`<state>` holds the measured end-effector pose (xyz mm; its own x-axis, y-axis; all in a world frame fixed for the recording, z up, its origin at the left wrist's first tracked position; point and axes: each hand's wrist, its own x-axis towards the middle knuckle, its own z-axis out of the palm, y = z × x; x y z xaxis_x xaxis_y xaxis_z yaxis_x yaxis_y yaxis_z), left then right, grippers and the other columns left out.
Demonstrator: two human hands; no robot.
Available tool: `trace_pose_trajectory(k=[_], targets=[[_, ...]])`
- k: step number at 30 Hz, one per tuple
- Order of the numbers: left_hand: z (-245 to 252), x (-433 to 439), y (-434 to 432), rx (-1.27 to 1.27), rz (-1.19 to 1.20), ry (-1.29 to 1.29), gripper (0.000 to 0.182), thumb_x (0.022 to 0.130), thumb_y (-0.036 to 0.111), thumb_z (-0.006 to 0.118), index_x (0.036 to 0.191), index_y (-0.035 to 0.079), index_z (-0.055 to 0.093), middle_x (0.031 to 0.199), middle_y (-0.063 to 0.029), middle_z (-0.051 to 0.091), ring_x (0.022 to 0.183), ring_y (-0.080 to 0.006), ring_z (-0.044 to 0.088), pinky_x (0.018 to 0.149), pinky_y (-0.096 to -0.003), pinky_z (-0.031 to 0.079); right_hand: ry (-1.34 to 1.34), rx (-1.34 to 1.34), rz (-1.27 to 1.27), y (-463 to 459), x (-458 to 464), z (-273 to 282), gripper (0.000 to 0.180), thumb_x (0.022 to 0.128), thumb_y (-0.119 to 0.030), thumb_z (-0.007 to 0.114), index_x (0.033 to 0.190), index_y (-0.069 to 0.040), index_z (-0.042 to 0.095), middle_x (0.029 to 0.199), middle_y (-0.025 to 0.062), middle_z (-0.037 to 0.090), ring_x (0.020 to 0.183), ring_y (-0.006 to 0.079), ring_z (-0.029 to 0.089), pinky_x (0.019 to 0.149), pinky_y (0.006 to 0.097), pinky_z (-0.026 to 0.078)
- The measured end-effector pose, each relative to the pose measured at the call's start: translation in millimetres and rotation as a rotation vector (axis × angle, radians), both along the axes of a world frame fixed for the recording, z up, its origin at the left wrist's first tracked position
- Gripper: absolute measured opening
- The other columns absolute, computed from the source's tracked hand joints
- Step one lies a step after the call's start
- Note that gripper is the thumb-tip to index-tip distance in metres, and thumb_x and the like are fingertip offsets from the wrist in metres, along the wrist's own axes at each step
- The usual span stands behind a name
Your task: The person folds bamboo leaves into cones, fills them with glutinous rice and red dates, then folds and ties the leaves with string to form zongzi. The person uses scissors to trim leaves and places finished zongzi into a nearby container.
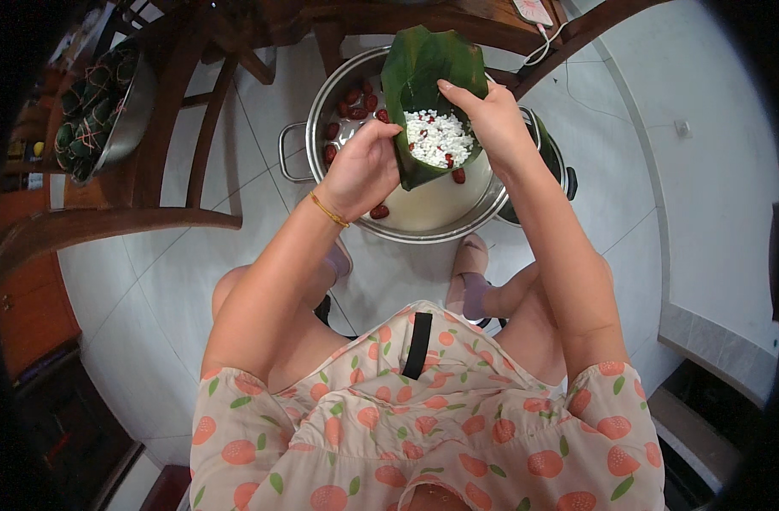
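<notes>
Both hands hold a folded green leaf shaped into a pocket above a steel pot. White rice with bits of red date fills its lower part. My left hand grips the leaf pocket's left side, thumb at the rim; its other fingers are partly hidden. With the thumb inside the upper leaf, my right hand grips the right side. Beneath, the two-handled steel pot contains cloudy liquid or soaked rice and several red dates; the leaf and hands cover part of it.
A steel basin of tied leaf-wrapped dumplings stands on a wooden chair at left. Another pot with green leaves sits right of the steel pot. A phone with a cable lies on the wooden furniture above.
</notes>
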<state>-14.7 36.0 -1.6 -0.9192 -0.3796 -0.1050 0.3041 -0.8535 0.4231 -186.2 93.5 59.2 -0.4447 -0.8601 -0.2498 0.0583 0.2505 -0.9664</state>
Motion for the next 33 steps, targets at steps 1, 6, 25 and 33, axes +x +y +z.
trace_pose_trajectory(k=[1,6,25,33], targets=[[0,0,2,0.0,0.013,-0.032,0.044,0.101,0.024,0.036,0.136,-0.001,0.047,0.138,-0.0116,0.057,0.127,-0.0233,0.053,0.113,-0.0405,0.035,0.012,0.025,0.026,1,0,0,0.031,0.095,-0.021,0.065,0.116,0.001,0.066,0.108,0.006,0.071,0.095,0.0119,0.064,0.086,0.0298,0.049],[3,-1,2,-0.009,0.1,-0.03,0.044,0.101,0.022,0.035,0.138,0.0,0.045,0.138,-0.0112,0.056,0.129,-0.0239,0.051,0.115,-0.0411,0.032,-0.404,-0.176,0.039,8,-4,-3,0.052,0.102,-0.034,0.053,0.142,-0.002,0.049,0.142,0.0071,0.054,0.126,0.0143,0.05,0.106,0.0321,0.037],[20,8,-6,-0.015,0.193,-0.056,0.05,0.101,0.028,0.033,0.14,-0.001,0.044,0.14,-0.0142,0.055,0.129,-0.0287,0.053,0.113,-0.0476,0.036,-0.641,-0.194,0.35,18,-6,-27,0.049,0.108,-0.032,0.038,0.152,-0.01,0.034,0.149,0.002,0.045,0.132,0.0154,0.044,0.11,0.037,0.034],[12,5,-6,-0.022,0.167,-0.083,0.046,0.102,0.025,0.034,0.138,0.0,0.046,0.138,-0.0118,0.057,0.127,-0.0238,0.053,0.113,-0.0413,0.035,-0.649,-0.18,0.27,12,1,-41,0.044,0.105,-0.023,0.046,0.146,-0.008,0.041,0.142,0.004,0.051,0.129,0.0169,0.049,0.11,0.0379,0.036]])
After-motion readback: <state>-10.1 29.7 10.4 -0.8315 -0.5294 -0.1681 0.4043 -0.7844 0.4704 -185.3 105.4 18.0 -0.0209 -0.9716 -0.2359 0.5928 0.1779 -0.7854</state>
